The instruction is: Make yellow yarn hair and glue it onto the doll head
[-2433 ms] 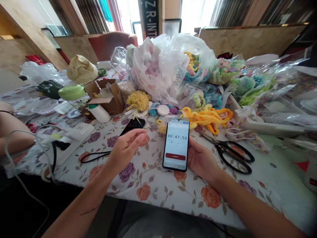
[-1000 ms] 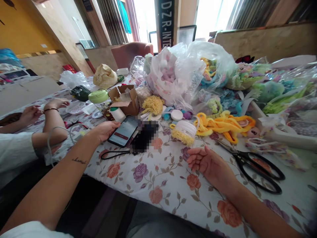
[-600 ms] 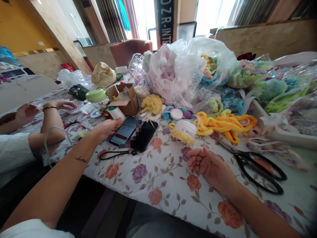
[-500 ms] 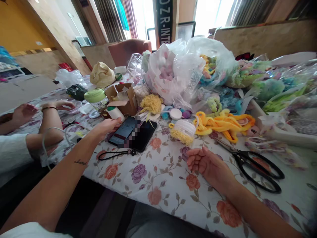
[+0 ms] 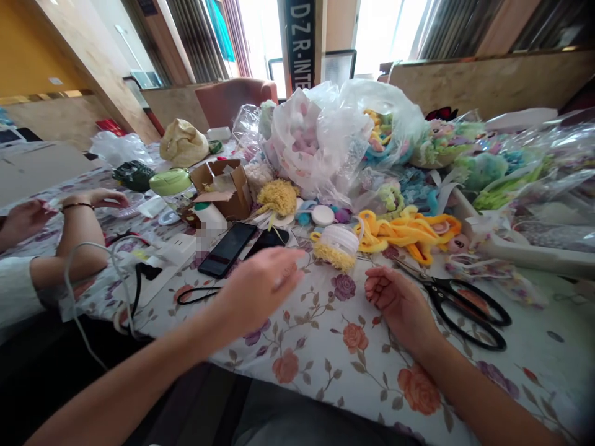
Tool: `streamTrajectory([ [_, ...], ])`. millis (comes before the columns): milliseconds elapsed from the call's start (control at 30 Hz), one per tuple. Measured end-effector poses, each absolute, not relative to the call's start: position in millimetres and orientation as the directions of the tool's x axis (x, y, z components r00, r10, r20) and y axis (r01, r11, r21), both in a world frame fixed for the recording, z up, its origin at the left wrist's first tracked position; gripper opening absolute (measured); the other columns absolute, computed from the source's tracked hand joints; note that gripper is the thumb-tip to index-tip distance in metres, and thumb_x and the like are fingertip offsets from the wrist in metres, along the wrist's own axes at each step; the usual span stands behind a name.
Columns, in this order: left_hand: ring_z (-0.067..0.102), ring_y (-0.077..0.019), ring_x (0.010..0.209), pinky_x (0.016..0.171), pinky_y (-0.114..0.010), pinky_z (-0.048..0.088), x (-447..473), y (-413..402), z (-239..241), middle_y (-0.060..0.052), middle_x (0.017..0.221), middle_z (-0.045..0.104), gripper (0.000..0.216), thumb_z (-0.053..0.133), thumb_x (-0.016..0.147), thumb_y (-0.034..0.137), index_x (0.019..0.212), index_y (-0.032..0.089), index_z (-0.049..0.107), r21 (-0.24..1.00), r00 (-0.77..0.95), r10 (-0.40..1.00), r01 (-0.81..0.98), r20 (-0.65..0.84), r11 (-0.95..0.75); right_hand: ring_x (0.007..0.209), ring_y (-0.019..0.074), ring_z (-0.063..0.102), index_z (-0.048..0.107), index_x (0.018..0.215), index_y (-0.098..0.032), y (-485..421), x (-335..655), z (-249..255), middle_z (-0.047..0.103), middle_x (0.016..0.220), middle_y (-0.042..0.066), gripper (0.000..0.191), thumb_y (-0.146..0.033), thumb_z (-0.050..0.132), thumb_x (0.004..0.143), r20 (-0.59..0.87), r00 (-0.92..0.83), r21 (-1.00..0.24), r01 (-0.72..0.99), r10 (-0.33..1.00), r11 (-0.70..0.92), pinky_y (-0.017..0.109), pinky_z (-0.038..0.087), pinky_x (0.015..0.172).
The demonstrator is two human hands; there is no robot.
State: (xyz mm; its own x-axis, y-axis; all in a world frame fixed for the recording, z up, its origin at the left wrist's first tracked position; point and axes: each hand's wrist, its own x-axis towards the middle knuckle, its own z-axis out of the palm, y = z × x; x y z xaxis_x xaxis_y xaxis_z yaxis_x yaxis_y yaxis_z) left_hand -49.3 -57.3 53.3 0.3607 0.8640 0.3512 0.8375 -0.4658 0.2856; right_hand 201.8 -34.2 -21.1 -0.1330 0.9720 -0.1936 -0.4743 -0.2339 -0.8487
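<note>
My left hand (image 5: 260, 288) is over the tablecloth, just in front of two phones. Its fingers stretch to the right with the thumb apart, a little blurred, and I see nothing held. One dark phone (image 5: 227, 251) lies beside it; a second black phone (image 5: 272, 237) is partly hidden behind the hand. A black wrist strap (image 5: 198, 295) lies near my forearm. My right hand (image 5: 402, 303) rests on its side on the cloth, fingers loosely curled around nothing. Black-handled scissors (image 5: 469, 310) lie to its right. Ahead is a white roll of ribbon with yellow fluffy yarn (image 5: 337, 248).
Yellow plush strips (image 5: 411, 232), a yellow fluffy ball (image 5: 277, 198), a cardboard box (image 5: 227, 186) and a green-lidded jar (image 5: 171, 189) stand behind. Plastic bags of plush toys (image 5: 334, 136) fill the back. A power strip (image 5: 162, 263) with cables and another person's arm (image 5: 81, 235) are at left.
My left hand has left the phone and moved right and toward me. The phone's lit screen has gone dark. My right hand stays by the scissors, its fingers curled slightly more.
</note>
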Motion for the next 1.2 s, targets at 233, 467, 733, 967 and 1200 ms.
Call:
streamTrajectory([
  [233, 0.060, -0.0282, 0.102, 0.091, -0.043, 0.047, -44.5, -47.5, -11.3, -0.017, 0.101, 0.066, 0.024, 0.043, 0.088, 0.008, 0.101, 0.007, 0.062, -0.300, 0.588, 0.700, 0.809, 0.406, -0.505, 0.056, 0.0107, 0.054, 0.070, 0.076, -0.016, -34.7, 200.2, -23.9, 0.063, 0.061, 0.003, 0.022, -0.036, 0.062, 0.079, -0.175, -0.158, -0.872, -0.434, 0.972, -0.228, 0.020, 0.042, 0.052],
  [467, 0.056, -0.0278, 0.111, 0.100, -0.042, 0.041, -71.1, -10.5, -17.4, -0.016, 0.108, 0.064, 0.018, 0.049, 0.087, 0.013, 0.096, 0.007, 0.063, -0.366, 0.631, 0.730, 0.765, 0.262, -0.530, 0.055, 0.0106, 0.053, 0.069, 0.076, -0.015, -36.2, 200.8, -21.3, 0.062, 0.061, 0.002, 0.021, -0.034, 0.061, 0.080, -0.182, -0.157, -0.884, -0.405, 0.971, -0.232, 0.020, 0.040, 0.050],
  [733, 0.055, -0.0270, 0.113, 0.099, -0.042, 0.042, -92.5, -5.5, -18.8, -0.017, 0.110, 0.063, 0.024, 0.047, 0.088, 0.012, 0.107, 0.006, 0.060, -0.366, 0.704, 0.670, 0.703, 0.236, -0.610, 0.056, 0.0107, 0.052, 0.068, 0.076, -0.015, -35.8, 199.4, -22.2, 0.062, 0.062, 0.002, 0.019, -0.033, 0.061, 0.080, -0.193, -0.179, -0.888, -0.386, 0.965, -0.249, 0.021, 0.040, 0.052],
  [967, 0.056, -0.0262, 0.113, 0.099, -0.044, 0.043, -74.9, -13.1, -9.7, -0.016, 0.115, 0.063, 0.024, 0.046, 0.089, 0.012, 0.107, 0.011, 0.061, -0.168, 0.658, 0.632, 0.735, 0.409, -0.657, 0.055, 0.0104, 0.052, 0.067, 0.076, -0.015, -35.0, 198.9, -22.3, 0.061, 0.061, 0.002, 0.019, -0.033, 0.062, 0.079, -0.191, -0.157, -0.892, -0.385, 0.969, -0.239, 0.021, 0.039, 0.051],
  [1200, 0.056, -0.0212, 0.109, 0.091, -0.034, 0.048, -11.3, -10.4, 10.9, -0.009, 0.123, 0.057, 0.038, 0.050, 0.088, 0.034, 0.124, 0.021, 0.051, 0.544, 0.183, 0.833, 0.680, 0.522, -0.491, 0.061, 0.0109, 0.054, 0.063, 0.087, -0.019, -34.5, 202.3, -23.3, 0.061, 0.072, 0.000, 0.013, -0.030, 0.062, 0.079, -0.039, 0.126, -0.960, -0.280, 0.991, -0.002, 0.023, 0.042, 0.056],
])
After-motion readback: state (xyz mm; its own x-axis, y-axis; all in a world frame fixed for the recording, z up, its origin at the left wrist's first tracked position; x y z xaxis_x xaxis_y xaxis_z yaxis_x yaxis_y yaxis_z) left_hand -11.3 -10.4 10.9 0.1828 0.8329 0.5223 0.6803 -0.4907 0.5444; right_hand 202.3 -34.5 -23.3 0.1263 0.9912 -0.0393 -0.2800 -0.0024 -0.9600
